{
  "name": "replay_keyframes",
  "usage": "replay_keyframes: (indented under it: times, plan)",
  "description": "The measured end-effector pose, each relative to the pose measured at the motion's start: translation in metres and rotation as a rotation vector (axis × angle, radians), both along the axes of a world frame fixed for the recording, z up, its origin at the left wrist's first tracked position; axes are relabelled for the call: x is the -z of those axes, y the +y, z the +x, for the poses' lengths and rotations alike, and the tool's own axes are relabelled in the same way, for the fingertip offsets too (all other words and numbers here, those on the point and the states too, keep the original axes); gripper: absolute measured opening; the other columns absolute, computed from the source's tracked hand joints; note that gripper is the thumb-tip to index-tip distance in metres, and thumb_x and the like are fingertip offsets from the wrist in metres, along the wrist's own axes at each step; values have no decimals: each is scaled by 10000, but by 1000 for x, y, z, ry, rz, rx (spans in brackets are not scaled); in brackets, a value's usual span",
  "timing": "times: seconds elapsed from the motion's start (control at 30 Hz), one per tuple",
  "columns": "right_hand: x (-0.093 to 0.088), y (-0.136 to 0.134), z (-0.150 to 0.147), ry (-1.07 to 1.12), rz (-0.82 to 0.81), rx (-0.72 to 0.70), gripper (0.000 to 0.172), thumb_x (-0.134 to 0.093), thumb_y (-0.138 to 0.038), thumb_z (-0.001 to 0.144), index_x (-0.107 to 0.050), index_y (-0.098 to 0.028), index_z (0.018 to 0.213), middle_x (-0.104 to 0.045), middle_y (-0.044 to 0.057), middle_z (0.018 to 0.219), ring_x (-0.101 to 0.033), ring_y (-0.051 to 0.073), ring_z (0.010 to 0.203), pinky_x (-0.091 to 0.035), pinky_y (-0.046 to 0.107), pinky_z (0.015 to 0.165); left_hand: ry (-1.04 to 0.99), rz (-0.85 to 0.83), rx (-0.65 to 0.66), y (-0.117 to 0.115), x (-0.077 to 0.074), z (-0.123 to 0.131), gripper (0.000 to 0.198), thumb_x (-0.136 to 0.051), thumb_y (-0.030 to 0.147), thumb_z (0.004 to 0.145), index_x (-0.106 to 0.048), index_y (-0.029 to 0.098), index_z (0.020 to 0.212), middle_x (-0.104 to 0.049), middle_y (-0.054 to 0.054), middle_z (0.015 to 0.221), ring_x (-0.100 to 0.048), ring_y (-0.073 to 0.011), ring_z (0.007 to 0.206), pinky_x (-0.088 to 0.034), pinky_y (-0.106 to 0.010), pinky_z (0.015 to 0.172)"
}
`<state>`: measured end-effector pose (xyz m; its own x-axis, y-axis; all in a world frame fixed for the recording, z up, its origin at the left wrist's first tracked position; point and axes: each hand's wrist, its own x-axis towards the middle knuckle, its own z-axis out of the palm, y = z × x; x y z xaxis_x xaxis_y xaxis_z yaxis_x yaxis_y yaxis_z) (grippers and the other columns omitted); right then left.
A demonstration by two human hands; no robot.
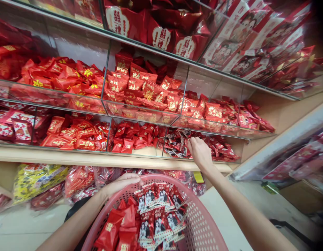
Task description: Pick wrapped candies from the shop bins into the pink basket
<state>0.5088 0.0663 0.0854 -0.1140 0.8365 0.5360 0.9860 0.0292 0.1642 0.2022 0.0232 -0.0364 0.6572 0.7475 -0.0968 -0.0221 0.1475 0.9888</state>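
My left hand (121, 184) grips the far-left rim of a pink plastic basket (203, 223), its fingers laid over the edge. Plain red candy packets (116, 225) lie in the basket's left side. Beside them are red, black and white candy packets printed with a couple (154, 221). My right hand (200, 151) reaches to the lowest shelf, at the front of a compartment of similar dark printed packets (175, 141). Its fingers are curled together, and whatever they hold is hidden.
Glass-fronted shelves (140, 113) hold red candy packets in divided compartments. Larger red bags (161, 35) fill the shelf above. Under the wooden ledge (72, 157) lie bulk bags, one of them a yellow bag (38, 181). A cardboard box (299, 197) stands on the floor at right.
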Motion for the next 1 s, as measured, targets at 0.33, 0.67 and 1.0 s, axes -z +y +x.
replay_keyframes:
  times: [0.33, 0.67, 1.0]
  plan:
    - [37, -81, -35, 1233, -146, -438, 250, -509, -393, 827, -477, -187, 690, -453, -38, 600, -402, 102, 556, -351, 217, 536, 51, 89, -24, 1, 4, 0, 298, -500, 381, 823, -676, 147, 883, -649, -63, 972, -554, -209, 977, -338, -310, 943]
    - [77, -74, -96, 1288, -656, -623, 305, -546, -426, 788, -454, -177, 637, -408, -62, 548, -382, 74, 508, -330, 204, 480, 7, -52, -22, 0, 10, 2, 365, -599, 435, 736, -676, 122, 907, -677, -71, 857, -587, -219, 855, -406, -319, 830]
    - [96, -64, -89, 1396, -759, -478, 376, -535, -554, 733, -418, -200, 685, -490, -73, 520, -621, 148, 491, -417, 202, 379, 78, 110, 21, 8, 18, 1, 220, -607, 357, 752, -644, 146, 701, -646, -38, 778, -560, -188, 877, -351, -282, 885]
